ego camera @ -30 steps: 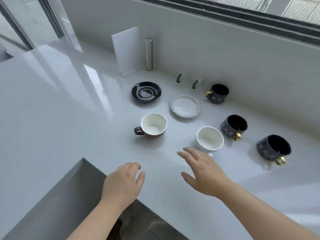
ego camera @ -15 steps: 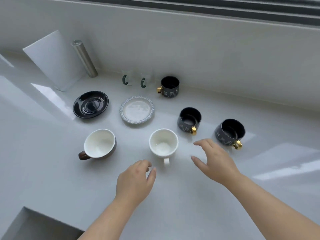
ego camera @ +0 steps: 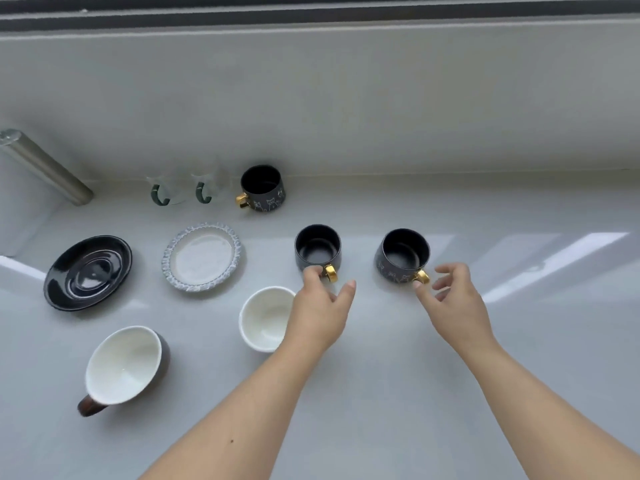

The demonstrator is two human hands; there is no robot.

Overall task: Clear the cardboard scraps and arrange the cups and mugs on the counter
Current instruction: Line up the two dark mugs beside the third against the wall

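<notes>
- Cups and mugs sit spread over the white counter (ego camera: 398,393); we see no cardboard scraps, so we judge clearing done and arranging barely begun.
- Nearest us, left of the middle dark mug (ego camera: 317,249): a brown mug (ego camera: 123,367) and a white cup (ego camera: 265,318).
- Our left hand (ego camera: 320,311) is open, fingertips at that mug's gold handle; we cannot tell if it grips.
- Our right hand (ego camera: 457,299) is open beside the right dark mug (ego camera: 403,254), grasping nothing.
- Beyond it: a third dark mug (ego camera: 264,188) and two clear cups (ego camera: 180,190).
</notes>
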